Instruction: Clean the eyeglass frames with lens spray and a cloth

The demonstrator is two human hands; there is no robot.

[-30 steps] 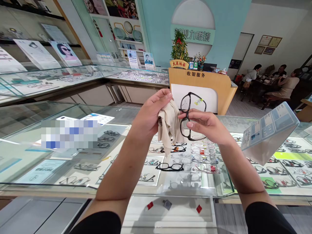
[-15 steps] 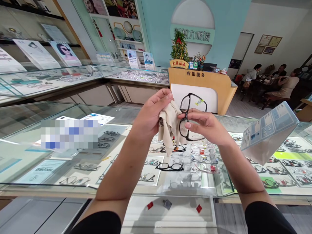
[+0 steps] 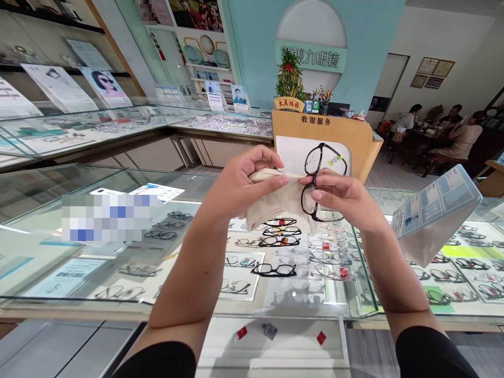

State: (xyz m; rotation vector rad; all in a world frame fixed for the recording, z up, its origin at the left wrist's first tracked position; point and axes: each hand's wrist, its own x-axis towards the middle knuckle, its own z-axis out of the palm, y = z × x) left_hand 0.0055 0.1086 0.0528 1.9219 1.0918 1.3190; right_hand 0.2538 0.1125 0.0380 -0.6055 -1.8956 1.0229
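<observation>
My left hand grips a cream cleaning cloth between thumb and fingers, and the cloth hangs in folds below it. Pinched in my right hand is a pair of black-framed eyeglasses, turned on end with one lens above the other. A yellow-green tag is on them. The cloth's right edge reaches the bridge of the eyeglasses by my right fingertips; whether those fingers also hold the cloth I cannot tell. Both hands are above the glass display counter.
Rows of eyeglasses lie inside the counter. A folded information card stands at the right, and papers lie at the left. Behind are a wooden cashier desk and several people seated at a table.
My left hand has shifted its grip, and the bunched cloth is now spread wider toward the left. The eyeglasses and my right hand have moved slightly right.
</observation>
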